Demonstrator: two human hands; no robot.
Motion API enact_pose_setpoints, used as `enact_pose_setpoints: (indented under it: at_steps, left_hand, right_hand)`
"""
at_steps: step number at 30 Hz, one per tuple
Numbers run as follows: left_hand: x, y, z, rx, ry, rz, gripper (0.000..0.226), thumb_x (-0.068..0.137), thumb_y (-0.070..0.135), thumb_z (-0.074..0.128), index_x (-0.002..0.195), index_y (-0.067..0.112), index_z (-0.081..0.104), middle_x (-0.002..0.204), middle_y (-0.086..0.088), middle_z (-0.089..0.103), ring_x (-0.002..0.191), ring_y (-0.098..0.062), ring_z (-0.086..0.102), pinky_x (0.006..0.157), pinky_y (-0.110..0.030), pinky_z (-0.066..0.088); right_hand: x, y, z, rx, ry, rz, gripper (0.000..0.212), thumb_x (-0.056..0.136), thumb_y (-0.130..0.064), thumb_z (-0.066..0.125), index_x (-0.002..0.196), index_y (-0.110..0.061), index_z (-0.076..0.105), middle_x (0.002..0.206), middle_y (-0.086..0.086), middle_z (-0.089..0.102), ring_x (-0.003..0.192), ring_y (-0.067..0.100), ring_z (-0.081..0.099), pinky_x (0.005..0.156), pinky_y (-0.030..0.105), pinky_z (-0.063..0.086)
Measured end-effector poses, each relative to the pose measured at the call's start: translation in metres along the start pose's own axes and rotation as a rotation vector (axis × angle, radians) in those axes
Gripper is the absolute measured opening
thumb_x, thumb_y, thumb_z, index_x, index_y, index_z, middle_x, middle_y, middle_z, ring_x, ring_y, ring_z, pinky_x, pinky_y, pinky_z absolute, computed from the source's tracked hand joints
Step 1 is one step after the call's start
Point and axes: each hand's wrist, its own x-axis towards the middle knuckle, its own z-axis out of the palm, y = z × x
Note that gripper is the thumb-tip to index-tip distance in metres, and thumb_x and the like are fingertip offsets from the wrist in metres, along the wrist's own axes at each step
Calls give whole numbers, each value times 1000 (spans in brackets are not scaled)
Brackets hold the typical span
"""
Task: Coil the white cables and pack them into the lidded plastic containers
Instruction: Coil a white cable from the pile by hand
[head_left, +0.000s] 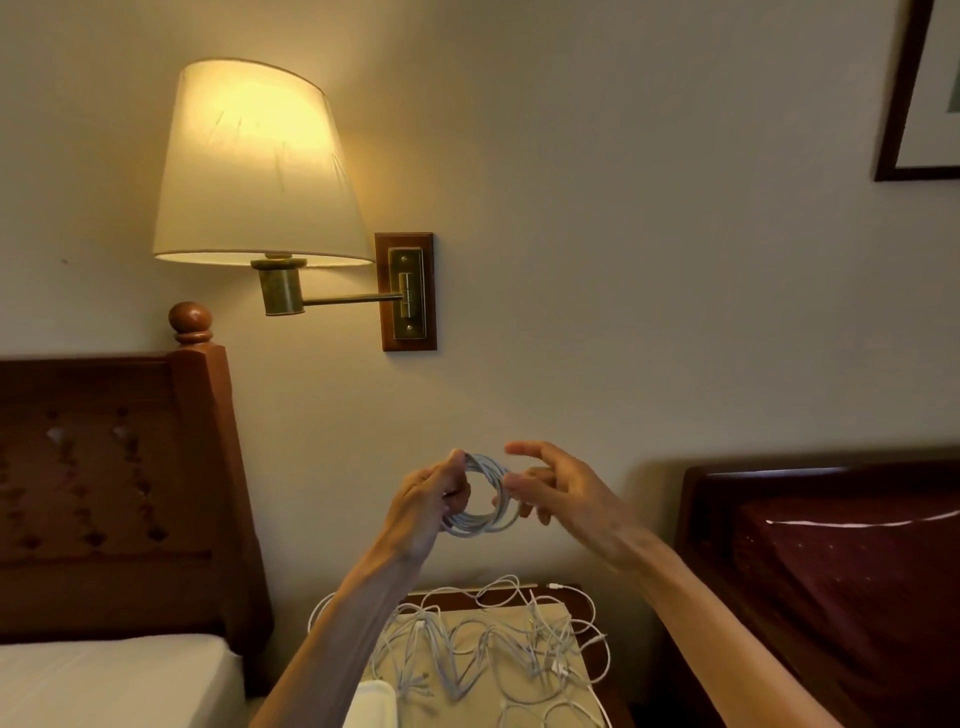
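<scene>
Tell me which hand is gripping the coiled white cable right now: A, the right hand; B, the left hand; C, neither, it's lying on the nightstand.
B: the left hand has its fingers curled round the side of the coiled white cable, held up in front of the wall, while the right hand has its fingers spread beside the coil.
</scene>
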Motion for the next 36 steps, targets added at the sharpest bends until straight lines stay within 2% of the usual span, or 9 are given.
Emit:
enact_pose_setpoints:
  at_steps: [3,7,9,11,17,22,25,32,36]
  left_hand:
    - [-2,-3,2,-21,-62,-12,35,99,34,43,73,10,46,55,3,36,55,-14,31,56,-30,26]
    - [-5,-7,-3,72,-156,121,17,93,28,60,86,13,59,66,8,52,61,-11,42,54,-24,32]
    - [-6,-11,-4,330,-33,266,11,92,24,64,102,19,64,75,14,61,58,-3,51,53,-17,39]
    - [-6,-15,-4,631,257,384,31,84,30,73,113,25,63,87,16,67,59,4,61,52,-15,49]
    - [-12,-23,-4,933,427,724,20,78,29,78,72,16,65,60,9,64,48,-3,57,43,-25,47]
    - [-11,-24,-6,804,378,647,21,86,34,66,76,19,54,65,9,64,53,-3,60,44,-22,47]
    - [-12,-24,-11,566,297,511,22,84,37,64,77,18,54,75,8,69,61,-7,67,47,-34,56]
    - [-18,-29,-23,459,287,486,19,82,22,70,79,9,58,73,4,71,70,-5,71,52,-30,59]
    - [-15,-38,-28,439,177,253,13,86,24,70,79,19,60,77,5,72,71,-20,67,58,-51,56]
  right_hand:
    - [3,2,16,-42,47,-33,24,96,-37,55,107,-18,64,82,-11,67,74,-3,58,71,16,45]
    - [7,6,20,13,135,-2,25,101,-27,47,91,-12,64,68,-15,60,63,-5,50,63,12,40]
    - [9,8,23,24,165,4,24,102,-27,47,93,-13,64,73,-10,61,66,-3,53,67,16,43]
    - [10,12,26,39,188,24,25,102,-29,45,98,-12,64,77,-4,62,71,5,55,72,23,45]
    - [12,19,29,53,251,62,26,102,-29,45,92,-12,62,76,-3,61,70,8,53,71,26,43]
    - [12,27,27,57,249,68,25,102,-30,45,91,-15,60,74,-5,59,68,6,52,67,23,43]
    - [11,30,25,49,229,56,25,102,-30,44,93,-13,60,75,-5,58,68,5,52,67,22,44]
    - [9,31,22,36,159,51,24,103,-27,44,93,-11,58,75,-3,57,66,0,52,69,22,43]
    - [9,34,23,74,117,77,24,104,-28,41,96,-14,58,71,-7,51,59,0,44,60,17,36]
